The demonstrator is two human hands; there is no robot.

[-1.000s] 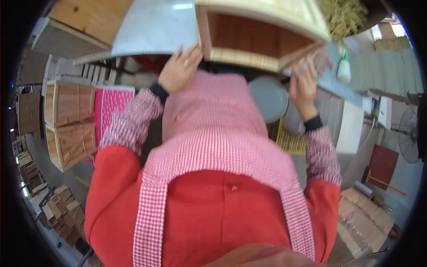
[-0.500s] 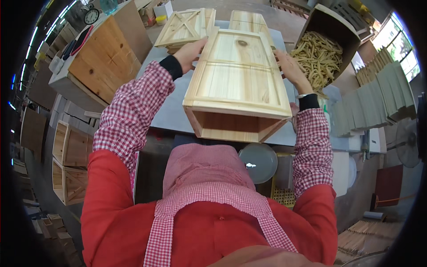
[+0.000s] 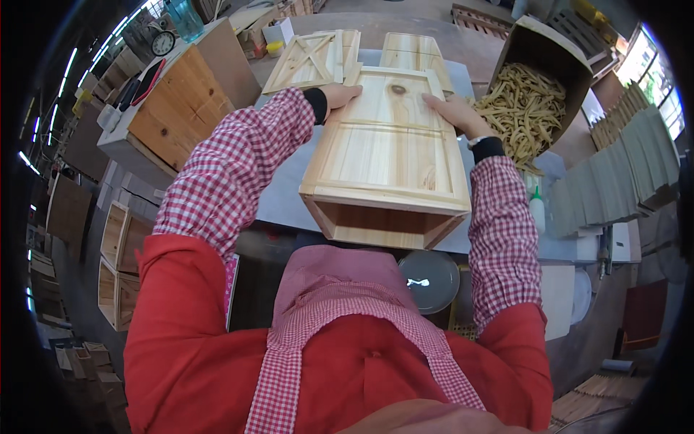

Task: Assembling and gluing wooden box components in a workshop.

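Note:
A pale wooden box (image 3: pixel 390 163) with tapering sides lies on the worktable, its open end facing me. A tan band (image 3: pixel 394 126) runs across its upper panel. My left hand (image 3: pixel 340 95) grips the far left edge, thumb on the panel and the other fingers mostly hidden. On the far right edge, my right hand (image 3: pixel 457 114) is closed the same way, its thumb over the rim near a dark knot. Beyond the box are a wooden piece with an X-shaped brace (image 3: pixel 307 59) and another plain wooden piece (image 3: pixel 413 52).
At the right, a tilted carton (image 3: pixel 571 65) holds a heap of tan bands (image 3: pixel 524 108). A white glue bottle (image 3: pixel 537 211) with a green tip stands near stacked grey-green sheets (image 3: pixel 614 173). On the left is a wooden cabinet (image 3: pixel 181 105) with a clock (image 3: pixel 163 43) on top.
Both hands have shifted on the box: their thumbs now lie over the upper panel's edges, where before the hands were at its sides. The whole view has shifted slightly.

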